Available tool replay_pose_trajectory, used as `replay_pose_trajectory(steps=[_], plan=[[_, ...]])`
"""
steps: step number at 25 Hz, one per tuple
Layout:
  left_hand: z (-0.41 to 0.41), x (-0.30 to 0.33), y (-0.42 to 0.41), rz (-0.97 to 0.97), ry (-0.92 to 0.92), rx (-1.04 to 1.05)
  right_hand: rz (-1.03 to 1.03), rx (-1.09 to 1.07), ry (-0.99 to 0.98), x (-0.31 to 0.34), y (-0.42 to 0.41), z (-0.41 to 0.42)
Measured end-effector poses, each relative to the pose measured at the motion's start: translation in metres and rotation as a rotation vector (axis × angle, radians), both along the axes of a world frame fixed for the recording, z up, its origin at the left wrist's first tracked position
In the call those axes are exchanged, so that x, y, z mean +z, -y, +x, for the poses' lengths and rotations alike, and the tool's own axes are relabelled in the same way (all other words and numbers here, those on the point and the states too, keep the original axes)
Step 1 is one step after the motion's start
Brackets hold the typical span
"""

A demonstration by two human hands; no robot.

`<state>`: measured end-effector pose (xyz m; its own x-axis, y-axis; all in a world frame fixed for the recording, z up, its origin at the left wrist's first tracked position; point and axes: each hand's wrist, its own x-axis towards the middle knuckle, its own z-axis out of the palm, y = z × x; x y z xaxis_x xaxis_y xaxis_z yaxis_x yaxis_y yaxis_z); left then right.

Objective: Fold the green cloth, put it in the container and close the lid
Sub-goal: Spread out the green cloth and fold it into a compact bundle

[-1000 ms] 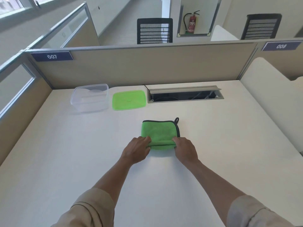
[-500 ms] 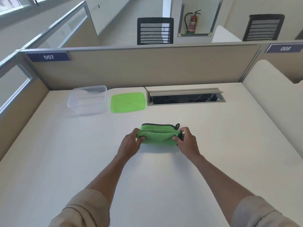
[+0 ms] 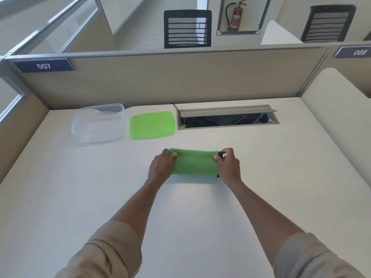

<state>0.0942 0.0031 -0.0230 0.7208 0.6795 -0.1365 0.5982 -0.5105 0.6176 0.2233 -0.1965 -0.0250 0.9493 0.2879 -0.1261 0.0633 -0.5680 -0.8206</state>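
Observation:
The green cloth (image 3: 194, 162) lies folded into a narrow band in the middle of the white desk (image 3: 100, 197). My left hand (image 3: 161, 167) pinches its left end. At the cloth's right end, by the black loop, my right hand (image 3: 227, 164) grips the edge. A clear plastic container (image 3: 99, 123) stands open at the back left. Its green lid (image 3: 152, 125) lies flat on the desk just right of it, apart from the container.
An open cable tray (image 3: 226, 118) is set into the desk behind the cloth to the right. A beige partition (image 3: 180, 79) walls the desk's far edge, and another runs along the left side.
Both hands carried the near edge of the cloth up and over to its far edge, so the cloth went from a square to a narrow folded band.

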Motion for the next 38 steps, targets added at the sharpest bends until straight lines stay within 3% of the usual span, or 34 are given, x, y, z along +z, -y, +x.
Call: replay_pose_trajectory(steps=[6,13,20,23,29,38], plan=[[0.012,-0.020,-0.008,0.021,-0.135,0.031,-0.079,-0.006,-0.006,-0.013,-0.012,0.009],[0.016,-0.034,-0.005,0.078,-0.151,0.078,-0.162,-0.048,0.038,-0.025,-0.020,0.009],[0.022,-0.032,-0.005,0.049,-0.195,0.255,-0.306,-0.106,0.066,-0.025,-0.020,0.009],[0.028,-0.028,-0.004,-0.058,-0.232,0.330,-0.397,-0.077,0.048,-0.022,-0.022,0.010],[0.027,-0.024,-0.003,-0.198,-0.239,0.333,-0.393,-0.050,-0.137,-0.016,-0.024,0.008],[0.008,-0.022,-0.001,-0.221,-0.161,0.309,-0.115,-0.083,-0.466,-0.004,-0.011,0.005]])
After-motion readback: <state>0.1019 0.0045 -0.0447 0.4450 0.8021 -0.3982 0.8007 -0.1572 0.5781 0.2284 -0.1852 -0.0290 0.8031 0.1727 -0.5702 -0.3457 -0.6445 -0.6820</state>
